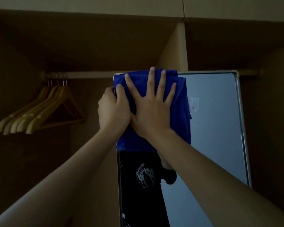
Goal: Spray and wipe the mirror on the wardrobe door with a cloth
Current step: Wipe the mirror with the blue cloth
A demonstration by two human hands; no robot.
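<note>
A tall mirror point(216, 128) in a thin metal frame stands in front of the open wardrobe. A blue cloth point(180, 102) lies flat against the mirror's upper left corner. My right hand point(152, 110) presses on the cloth with its fingers spread wide and straight. My left hand point(113, 110) grips the mirror's left edge near the top, thumb over the cloth and fingers curled behind the frame. The lower glass reflects a dark shirt with a white print. No spray bottle is in view.
Several wooden hangers point(39, 112) hang on the wardrobe rail point(88, 74) at the left. A vertical wardrobe partition point(175, 51) rises behind the mirror's top. The scene is dim.
</note>
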